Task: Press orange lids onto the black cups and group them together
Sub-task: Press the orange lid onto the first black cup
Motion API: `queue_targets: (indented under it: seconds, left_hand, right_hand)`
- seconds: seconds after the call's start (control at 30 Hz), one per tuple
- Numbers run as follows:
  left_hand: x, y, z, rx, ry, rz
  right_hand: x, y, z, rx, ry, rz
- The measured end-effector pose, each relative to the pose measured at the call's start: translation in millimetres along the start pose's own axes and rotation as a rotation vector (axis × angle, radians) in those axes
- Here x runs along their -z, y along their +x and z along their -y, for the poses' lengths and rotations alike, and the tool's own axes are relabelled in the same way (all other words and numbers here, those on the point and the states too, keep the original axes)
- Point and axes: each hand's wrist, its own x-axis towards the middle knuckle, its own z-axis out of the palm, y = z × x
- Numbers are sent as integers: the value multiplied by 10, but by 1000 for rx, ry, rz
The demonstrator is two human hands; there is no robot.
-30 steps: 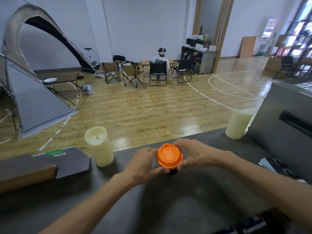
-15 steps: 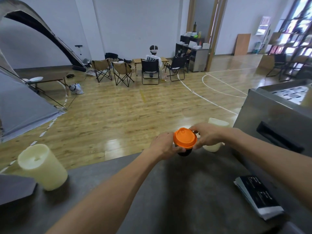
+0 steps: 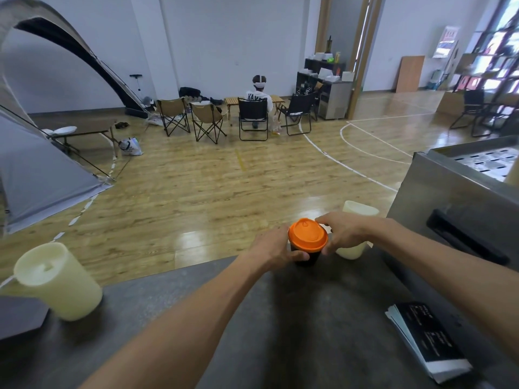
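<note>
Two hands seat one lid at the worktop's far edge.
On the grey worktop [image 3: 323,318], left hand [image 3: 276,247] grips the black cup [image 3: 307,256]; right hand [image 3: 344,233] pinches the orange lid [image 3: 307,235], seemingly seated; next, firm downward rim pressure.

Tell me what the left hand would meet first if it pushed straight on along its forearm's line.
The left hand already touches the black cup under the orange lid; further on lies probably the right hand.
</note>
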Motion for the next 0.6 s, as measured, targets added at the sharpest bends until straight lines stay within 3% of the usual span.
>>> queue_targets:
  seconds: [0.17, 0.27, 0.6]
  left_hand:
    - [155, -237, 23, 17, 37, -28]
    - [347, -563, 139, -6, 41, -79]
    - [1141, -2221, 1407, 194, 143, -243]
  right_hand:
    - [71, -191, 152, 10, 3, -71]
    - [116, -325, 460, 120, -20, -159]
    - [-194, -419, 2479, 475, -118, -166]
